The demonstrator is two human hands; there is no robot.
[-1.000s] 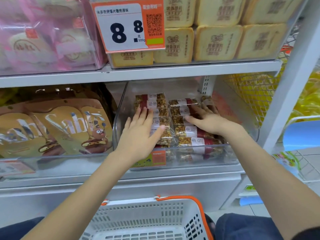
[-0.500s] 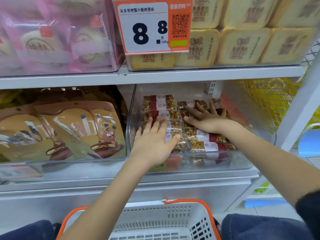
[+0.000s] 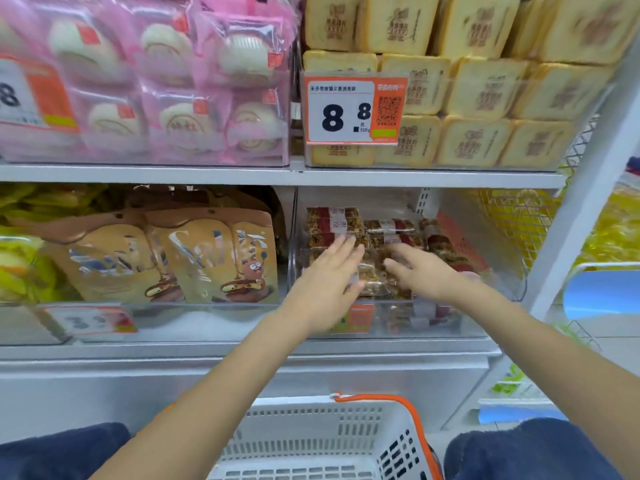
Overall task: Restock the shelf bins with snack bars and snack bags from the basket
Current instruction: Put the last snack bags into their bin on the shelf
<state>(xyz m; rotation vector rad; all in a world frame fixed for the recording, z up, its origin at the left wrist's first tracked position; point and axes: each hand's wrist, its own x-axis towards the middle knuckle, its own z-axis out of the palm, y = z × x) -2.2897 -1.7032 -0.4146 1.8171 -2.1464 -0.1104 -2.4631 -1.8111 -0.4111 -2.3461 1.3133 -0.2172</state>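
Note:
A clear plastic shelf bin point(image 3: 498, 306) on the lower shelf holds stacked snack bars point(image 3: 391, 226) in clear wrappers with red and white bands. My left hand point(image 3: 325, 285) lies flat with straight fingers on the left stack of bars. My right hand point(image 3: 419, 271) reaches in from the right, fingers spread, over the front bars; it is blurred. Neither hand grips a bar. The white basket point(image 3: 311, 441) with an orange handle sits below between my knees; its inside is mostly out of view.
A neighbouring bin at left holds tan snack bags point(image 3: 207, 258). The upper shelf carries pink bun packs point(image 3: 173, 81) and stamped toast slices point(image 3: 485, 98) behind an 8.8 price tag point(image 3: 353, 112). A white shelf post point(image 3: 581, 202) stands at right, beside a blue stool point(image 3: 602, 292).
The view has shifted up and left. My right hand has pulled back from the rear bars toward the front of the bin. My left hand stays flat on the left stack.

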